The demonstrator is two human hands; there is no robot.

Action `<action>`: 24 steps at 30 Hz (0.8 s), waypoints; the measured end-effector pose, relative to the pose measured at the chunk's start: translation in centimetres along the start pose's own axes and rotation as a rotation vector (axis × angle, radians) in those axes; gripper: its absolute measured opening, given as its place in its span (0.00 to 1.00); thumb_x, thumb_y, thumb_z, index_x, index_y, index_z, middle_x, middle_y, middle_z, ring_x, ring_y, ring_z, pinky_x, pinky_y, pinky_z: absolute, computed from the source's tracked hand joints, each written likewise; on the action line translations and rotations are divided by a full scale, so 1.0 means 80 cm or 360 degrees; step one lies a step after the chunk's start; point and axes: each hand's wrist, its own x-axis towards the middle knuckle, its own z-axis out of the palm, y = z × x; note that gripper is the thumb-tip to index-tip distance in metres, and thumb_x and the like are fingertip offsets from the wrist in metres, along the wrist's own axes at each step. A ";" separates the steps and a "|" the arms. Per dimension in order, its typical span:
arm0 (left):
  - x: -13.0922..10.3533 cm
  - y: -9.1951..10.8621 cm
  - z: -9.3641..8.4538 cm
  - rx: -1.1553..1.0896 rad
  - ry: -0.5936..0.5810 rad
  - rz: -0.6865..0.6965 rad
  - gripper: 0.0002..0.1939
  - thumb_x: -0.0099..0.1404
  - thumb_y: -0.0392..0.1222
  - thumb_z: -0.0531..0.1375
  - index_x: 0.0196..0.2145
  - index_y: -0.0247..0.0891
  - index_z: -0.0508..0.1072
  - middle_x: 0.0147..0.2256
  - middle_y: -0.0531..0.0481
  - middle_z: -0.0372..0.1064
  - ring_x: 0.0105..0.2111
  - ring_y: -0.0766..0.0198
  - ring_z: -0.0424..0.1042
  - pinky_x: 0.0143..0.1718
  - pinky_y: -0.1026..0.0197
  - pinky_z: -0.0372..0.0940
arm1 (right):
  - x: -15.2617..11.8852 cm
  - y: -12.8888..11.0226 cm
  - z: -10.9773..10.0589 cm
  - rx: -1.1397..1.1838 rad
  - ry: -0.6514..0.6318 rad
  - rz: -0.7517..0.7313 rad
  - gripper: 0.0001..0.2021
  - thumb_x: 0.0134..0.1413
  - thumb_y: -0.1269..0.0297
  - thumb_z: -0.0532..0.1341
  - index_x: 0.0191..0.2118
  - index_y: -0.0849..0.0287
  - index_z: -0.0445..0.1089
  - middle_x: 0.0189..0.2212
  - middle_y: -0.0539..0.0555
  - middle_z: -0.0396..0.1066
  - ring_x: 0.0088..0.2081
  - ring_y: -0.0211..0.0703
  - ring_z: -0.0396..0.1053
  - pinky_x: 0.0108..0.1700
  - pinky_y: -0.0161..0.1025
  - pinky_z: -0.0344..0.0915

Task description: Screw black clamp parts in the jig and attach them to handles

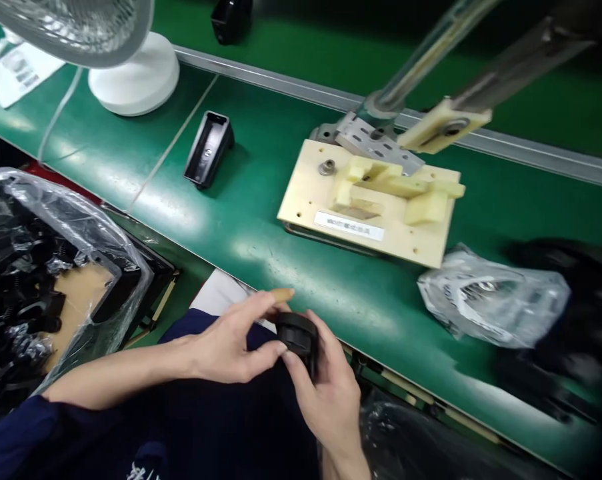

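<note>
Close to my body, just off the bench's front edge, a black plastic part (297, 332) with a rounded top is held between both hands. My right hand (325, 380) wraps round its right side, with the thumb on the near face. From the left, my left hand (245, 340) pinches the part, its thumb tip touching near the right thumb. A tan cover sits on one left fingertip. The part's underside is hidden by the fingers. Further up the bench lies a black open housing (208, 150), apart from both hands.
A cream fixture plate (301, 180) with pale yellow blocks stands beneath a metal press arm (521, 63). Right of it lies a clear bag of small metal parts (491, 297). A plastic-lined bin (131, 260) of black parts is at left. A white fan base (135, 80) stands behind.
</note>
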 end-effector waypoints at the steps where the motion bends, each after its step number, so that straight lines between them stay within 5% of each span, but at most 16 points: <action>1: 0.001 -0.001 -0.001 -0.0025 0.0012 0.0028 0.32 0.57 0.26 0.61 0.59 0.41 0.66 0.48 0.41 0.72 0.49 0.55 0.71 0.56 0.53 0.64 | 0.002 -0.003 0.005 -0.0036 0.0102 -0.0066 0.25 0.57 0.64 0.61 0.60 0.51 0.60 0.52 0.59 0.70 0.51 0.50 0.71 0.52 0.48 0.71; 10: 0.026 -0.013 -0.019 0.0103 -0.0080 0.0386 0.27 0.46 0.19 0.64 0.43 0.40 0.77 0.40 0.42 0.77 0.46 0.52 0.75 0.52 0.47 0.68 | 0.034 -0.018 -0.009 -0.0495 0.0327 -0.0841 0.26 0.53 0.75 0.61 0.57 0.51 0.61 0.45 0.59 0.70 0.45 0.51 0.71 0.41 0.51 0.74; 15: 0.039 -0.015 -0.011 0.0117 0.0054 0.0221 0.20 0.41 0.19 0.65 0.30 0.38 0.78 0.33 0.43 0.78 0.40 0.50 0.77 0.47 0.44 0.71 | 0.040 -0.010 -0.018 -0.0723 0.0378 -0.1039 0.23 0.52 0.76 0.60 0.54 0.53 0.64 0.43 0.60 0.70 0.48 0.52 0.71 0.44 0.55 0.73; 20: 0.056 -0.019 0.000 0.0020 0.0231 0.0304 0.21 0.41 0.22 0.68 0.34 0.38 0.77 0.36 0.42 0.78 0.42 0.50 0.76 0.52 0.41 0.67 | 0.065 -0.013 -0.041 -0.0773 0.0341 -0.1053 0.22 0.55 0.74 0.58 0.55 0.53 0.64 0.44 0.59 0.69 0.50 0.52 0.70 0.47 0.55 0.72; 24: 0.090 -0.005 0.006 0.0365 0.0243 0.0688 0.22 0.49 0.26 0.66 0.42 0.38 0.75 0.46 0.40 0.74 0.52 0.51 0.70 0.57 0.45 0.63 | 0.124 -0.024 -0.086 -0.0938 0.0383 -0.1123 0.18 0.57 0.68 0.61 0.54 0.52 0.65 0.44 0.58 0.71 0.47 0.50 0.70 0.46 0.51 0.71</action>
